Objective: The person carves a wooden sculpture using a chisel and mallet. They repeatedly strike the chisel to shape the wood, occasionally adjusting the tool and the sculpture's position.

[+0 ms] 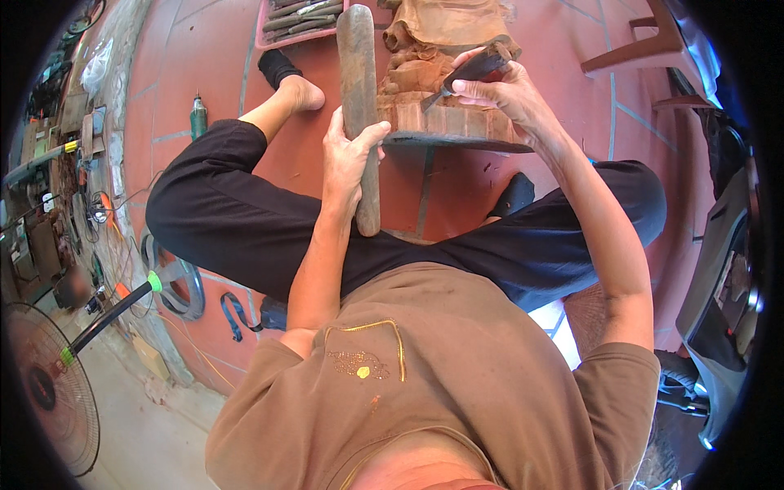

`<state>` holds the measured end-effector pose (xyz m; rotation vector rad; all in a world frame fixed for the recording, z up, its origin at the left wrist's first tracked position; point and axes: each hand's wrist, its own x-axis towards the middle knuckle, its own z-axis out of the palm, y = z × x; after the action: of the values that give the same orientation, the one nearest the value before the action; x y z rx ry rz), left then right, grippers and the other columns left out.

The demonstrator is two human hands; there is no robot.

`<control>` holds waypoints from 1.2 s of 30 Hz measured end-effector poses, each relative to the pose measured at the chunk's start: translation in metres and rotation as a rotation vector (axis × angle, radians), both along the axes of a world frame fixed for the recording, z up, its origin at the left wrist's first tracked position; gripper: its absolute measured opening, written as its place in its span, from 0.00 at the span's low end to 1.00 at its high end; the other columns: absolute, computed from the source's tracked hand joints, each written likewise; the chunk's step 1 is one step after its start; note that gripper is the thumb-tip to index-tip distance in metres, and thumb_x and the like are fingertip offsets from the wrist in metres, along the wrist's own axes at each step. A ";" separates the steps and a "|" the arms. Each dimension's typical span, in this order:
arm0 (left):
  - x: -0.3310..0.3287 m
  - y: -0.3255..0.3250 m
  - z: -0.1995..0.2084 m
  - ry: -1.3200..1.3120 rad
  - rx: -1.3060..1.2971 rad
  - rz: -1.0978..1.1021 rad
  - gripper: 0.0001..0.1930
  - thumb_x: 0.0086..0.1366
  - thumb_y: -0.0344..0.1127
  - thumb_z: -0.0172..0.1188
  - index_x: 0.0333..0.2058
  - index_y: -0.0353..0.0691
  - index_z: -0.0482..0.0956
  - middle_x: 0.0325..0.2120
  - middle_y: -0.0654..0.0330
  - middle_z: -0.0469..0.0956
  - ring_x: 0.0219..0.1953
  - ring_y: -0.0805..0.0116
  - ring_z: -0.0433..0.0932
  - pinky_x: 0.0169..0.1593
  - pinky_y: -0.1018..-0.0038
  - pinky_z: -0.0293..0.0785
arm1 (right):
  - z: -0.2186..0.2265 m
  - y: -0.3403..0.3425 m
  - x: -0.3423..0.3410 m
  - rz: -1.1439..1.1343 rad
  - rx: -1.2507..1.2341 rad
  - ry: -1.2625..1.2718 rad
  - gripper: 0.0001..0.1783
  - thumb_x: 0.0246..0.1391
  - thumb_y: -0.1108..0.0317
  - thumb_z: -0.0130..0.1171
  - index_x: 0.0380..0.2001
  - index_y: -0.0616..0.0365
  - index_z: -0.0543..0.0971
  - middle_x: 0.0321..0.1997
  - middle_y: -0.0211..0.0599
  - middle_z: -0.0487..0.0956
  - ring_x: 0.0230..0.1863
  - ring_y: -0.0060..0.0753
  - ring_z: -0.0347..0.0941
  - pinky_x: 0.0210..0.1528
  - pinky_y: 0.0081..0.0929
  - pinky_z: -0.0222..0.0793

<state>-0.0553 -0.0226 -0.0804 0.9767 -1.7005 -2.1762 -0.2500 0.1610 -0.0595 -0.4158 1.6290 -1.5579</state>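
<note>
My left hand (345, 163) is wrapped round a long, worn wooden club (358, 77), which stands nearly lengthwise in front of me. In my right hand (521, 96) is a chisel (483, 69) with a dark handle. Its blade slants down to the left, over the near base of a carved wooden piece (445, 28). Whether the blade's tip touches the wood I cannot tell. The carving has folded, rounded shapes above a thick base with a dark lower edge, and it lies on the floor between my legs.
A pink tray (261, 37) with several dark-handled tools stands beyond my left foot. A green bottle-like thing (198, 118) is on the red tiles. At left are a fan (49, 392) and dark straps (233, 314). A brown chair (637, 57) stands far right.
</note>
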 end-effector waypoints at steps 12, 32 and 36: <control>-0.001 0.001 0.005 0.004 -0.024 -0.009 0.22 0.58 0.31 0.70 0.50 0.37 0.75 0.30 0.65 0.79 0.24 0.79 0.74 0.27 0.81 0.72 | 0.002 0.000 0.023 -0.122 -0.093 0.074 0.14 0.53 0.75 0.71 0.44 0.56 0.82 0.43 0.30 0.83 0.45 0.23 0.80 0.52 0.28 0.78; -0.037 -0.038 0.180 0.180 -0.641 -0.530 0.31 0.60 0.33 0.67 0.61 0.34 0.71 0.36 0.59 0.80 0.31 0.74 0.77 0.35 0.77 0.74 | -0.022 -0.005 0.063 -0.352 -0.248 0.090 0.12 0.54 0.78 0.66 0.43 0.57 0.80 0.44 0.29 0.83 0.50 0.22 0.77 0.57 0.28 0.72; -0.080 -0.034 0.192 0.021 -0.751 -0.768 0.25 0.61 0.34 0.68 0.56 0.36 0.72 0.39 0.56 0.79 0.37 0.69 0.80 0.44 0.71 0.77 | -0.026 -0.006 0.067 -0.362 -0.251 0.141 0.13 0.55 0.78 0.65 0.44 0.56 0.79 0.46 0.30 0.83 0.51 0.23 0.76 0.59 0.29 0.71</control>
<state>-0.1356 -0.0570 0.1113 0.0921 -2.8667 -1.5315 -0.1834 0.1552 -0.0852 -0.3837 1.6882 -2.0580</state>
